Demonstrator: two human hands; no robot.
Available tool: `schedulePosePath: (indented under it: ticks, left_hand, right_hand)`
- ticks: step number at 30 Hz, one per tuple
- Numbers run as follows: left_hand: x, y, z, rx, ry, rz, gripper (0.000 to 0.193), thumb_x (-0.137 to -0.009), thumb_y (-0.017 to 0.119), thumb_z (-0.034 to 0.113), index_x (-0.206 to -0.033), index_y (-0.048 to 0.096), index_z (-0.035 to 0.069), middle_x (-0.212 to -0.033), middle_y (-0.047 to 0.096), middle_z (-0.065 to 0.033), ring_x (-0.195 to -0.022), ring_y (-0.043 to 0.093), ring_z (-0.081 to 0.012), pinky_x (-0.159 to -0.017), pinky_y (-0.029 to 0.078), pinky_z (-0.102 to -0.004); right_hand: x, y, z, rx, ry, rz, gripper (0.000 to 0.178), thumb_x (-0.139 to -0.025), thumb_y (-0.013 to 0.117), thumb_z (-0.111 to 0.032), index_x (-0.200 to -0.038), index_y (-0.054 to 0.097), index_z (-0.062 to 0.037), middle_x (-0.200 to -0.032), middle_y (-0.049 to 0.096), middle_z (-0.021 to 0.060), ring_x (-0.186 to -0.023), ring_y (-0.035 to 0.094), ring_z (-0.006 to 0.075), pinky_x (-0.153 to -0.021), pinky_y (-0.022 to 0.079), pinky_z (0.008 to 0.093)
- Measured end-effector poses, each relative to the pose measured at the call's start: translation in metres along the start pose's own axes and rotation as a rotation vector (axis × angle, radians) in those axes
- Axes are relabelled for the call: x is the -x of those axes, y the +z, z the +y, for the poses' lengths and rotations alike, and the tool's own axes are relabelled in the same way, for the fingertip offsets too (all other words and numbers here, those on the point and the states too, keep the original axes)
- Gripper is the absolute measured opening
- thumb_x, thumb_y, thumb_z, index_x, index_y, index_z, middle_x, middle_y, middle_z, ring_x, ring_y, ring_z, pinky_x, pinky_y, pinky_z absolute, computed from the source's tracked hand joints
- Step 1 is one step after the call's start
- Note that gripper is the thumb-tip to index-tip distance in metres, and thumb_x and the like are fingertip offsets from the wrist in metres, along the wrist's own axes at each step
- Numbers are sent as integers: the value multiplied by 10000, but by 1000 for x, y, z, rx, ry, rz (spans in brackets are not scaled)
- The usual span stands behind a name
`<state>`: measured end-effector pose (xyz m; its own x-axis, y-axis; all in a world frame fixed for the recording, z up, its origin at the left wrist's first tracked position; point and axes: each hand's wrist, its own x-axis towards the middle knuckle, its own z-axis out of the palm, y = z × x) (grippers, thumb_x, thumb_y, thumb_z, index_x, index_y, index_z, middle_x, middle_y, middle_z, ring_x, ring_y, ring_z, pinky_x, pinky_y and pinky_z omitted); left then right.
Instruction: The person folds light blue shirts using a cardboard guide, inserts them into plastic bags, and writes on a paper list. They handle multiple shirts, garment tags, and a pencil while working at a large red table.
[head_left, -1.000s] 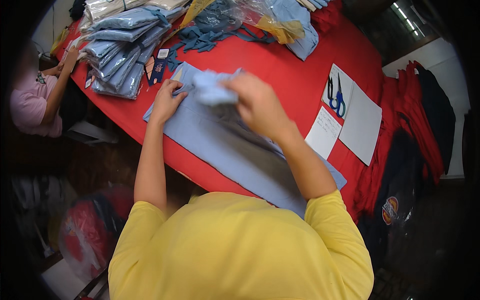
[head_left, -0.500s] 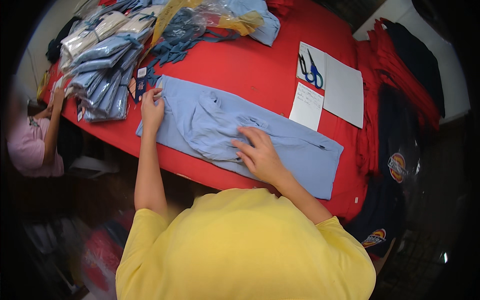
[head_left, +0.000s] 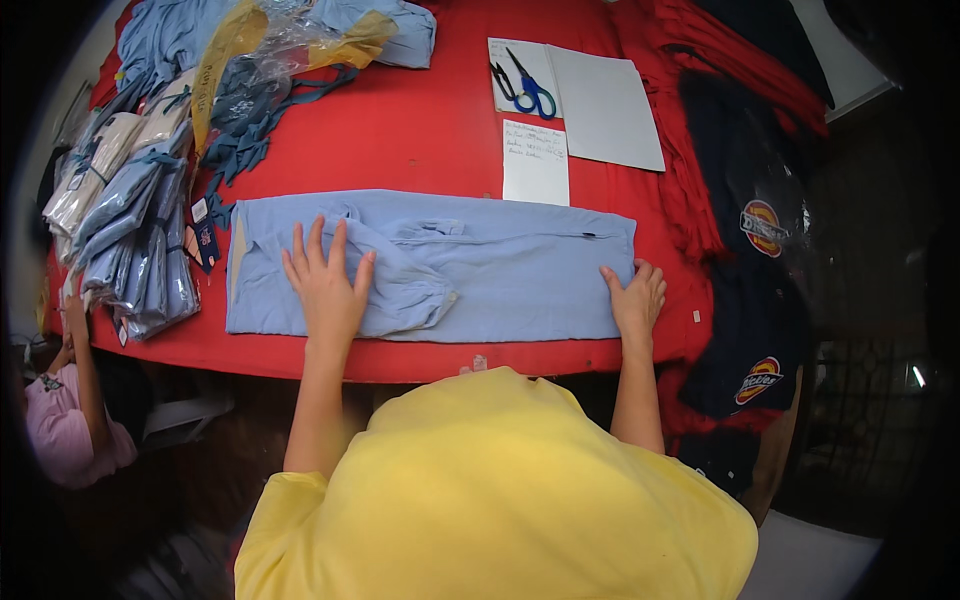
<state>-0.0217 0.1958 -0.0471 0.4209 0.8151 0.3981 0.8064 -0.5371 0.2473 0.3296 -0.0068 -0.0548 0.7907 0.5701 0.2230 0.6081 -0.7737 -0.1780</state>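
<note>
A folded light blue garment [head_left: 520, 280] lies lengthwise on the red-covered table, with a gathered, sleeve-like part bunched over its left half. My left hand [head_left: 332, 285] rests on that left half, palm down and fingers spread. At the garment's right end is my right hand [head_left: 635, 300]; its thumb lies on the cloth near the edge and its slightly bent fingers are just beyond it, apart from the thumb. Neither hand is closed on anything.
Plastic-wrapped folded clothes [head_left: 140, 240] are stacked at the left beside dark blue-green cloth strips [head_left: 240, 130]. Blue-handled scissors [head_left: 532, 90] lie on papers [head_left: 610, 110] beyond the garment. Dark garments [head_left: 750, 310] hang at the right edge. A person in pink [head_left: 75, 430] is at far left.
The garment now lies straighter across my front. My left hand has moved from its left end onto the bunched part; my right hand has gone from its middle to its right end.
</note>
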Motion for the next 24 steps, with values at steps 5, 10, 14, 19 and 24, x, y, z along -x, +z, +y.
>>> schedulePosePath:
  ticks: [5,10,14,19,24]
  left_hand:
    - [7,16,71,292,271,-92,530,-874,578,325,-1313,511,35,-1397,457,-140,-1345,345,-337,-1115,218,-506]
    - [9,45,80,162,296,-98,546,-892,560,302,-1350,452,26,-1426,432,-129,-1355,341,-315,-1133,188,-493]
    - [7,37,64,578,169,-27,431,-922,523,204,-1307,493,13,-1353,495,-148,-1290,422,-317,-1089,283,-435]
    - [0,39,56,853,-50,89,305,-917,492,51,-1209,562,-2,-1242,563,-163,-1146,540,-328,-967,421,-352]
    - [5,20,64,840,-63,95,259,-887,532,25,-1138,594,4,-1139,590,-158,-1034,580,-309,-852,470,-353]
  right_hand:
    - [-5,0,5,-79,33,-93,541,-774,725,-393,-1077,528,9,-1069,585,193,-1016,554,380,-829,461,473]
    - [-19,-18,-1,-549,-29,-243,474,-779,728,-178,-1150,483,-14,-1103,616,204,-931,633,347,-858,478,405]
    - [-8,-59,-79,-949,-297,-375,526,-776,709,-54,-1228,445,-8,-1146,573,160,-1011,595,235,-877,462,327]
    - [40,-28,-147,-866,-543,-704,486,-869,647,-161,-1300,442,-69,-1200,548,162,-816,635,164,-674,522,288]
    - [26,0,-107,-839,-427,-516,383,-922,577,-166,-1259,484,-9,-1021,593,108,-703,602,138,-621,527,278]
